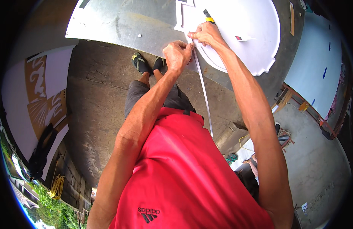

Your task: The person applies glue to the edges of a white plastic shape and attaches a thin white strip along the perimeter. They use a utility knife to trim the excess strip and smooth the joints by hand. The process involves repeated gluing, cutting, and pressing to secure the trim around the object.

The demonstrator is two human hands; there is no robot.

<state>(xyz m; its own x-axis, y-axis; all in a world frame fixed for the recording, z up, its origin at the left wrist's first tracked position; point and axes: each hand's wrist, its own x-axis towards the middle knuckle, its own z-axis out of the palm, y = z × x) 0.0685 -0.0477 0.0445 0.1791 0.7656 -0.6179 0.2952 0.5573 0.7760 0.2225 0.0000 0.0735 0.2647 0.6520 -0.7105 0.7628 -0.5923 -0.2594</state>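
A long thin white strip (203,86) hangs down from the table edge, curving past my red shirt. My left hand (177,55) pinches its upper part between thumb and fingers, beside the edge of a big round white panel (245,19). My right hand (207,35) is closed just beyond, its thumb at the panel's rim close to the strip. A black and yellow utility knife (209,18) sticks out from the far side of this hand; its lower part is hidden by the fingers. The panel lies on a grey metal tabletop (127,23).
A small white bit (139,35) lies on the tabletop. On the panel sits a small red and white piece (239,38). Patterned brown and white boards (41,84) stand at the left. A light blue sheet (313,65) is at the right. Part of another person (253,164) shows behind my right arm.
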